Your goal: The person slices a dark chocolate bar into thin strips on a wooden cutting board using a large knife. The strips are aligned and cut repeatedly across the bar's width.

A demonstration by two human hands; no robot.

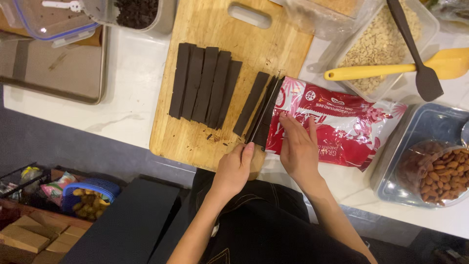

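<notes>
I am gripping a knife (264,115) with my left hand (234,168), fingers curled around its handle at the near edge of the board (205,142), the blade standing on edge and running away from me. I am pressing my right hand (299,146) flat, fingers stretched together, on the red wrapper (337,127), which is covering the chocolate block just right of the blade. The cut end of the block (266,132) is showing dark against the knife.

One loose strip (250,103) is lying tilted on the board just left of the blade. Further left, five strips (204,87) are lying side by side, touching. The board is sitting on the white table (127,102).

To my right, a bowl of almonds (447,173) is resting in a clear tub (420,127). Behind the wrapper, a yellow spatula (391,68) and a dark spatula (415,49) are lying across a tub of oats (376,46).
</notes>
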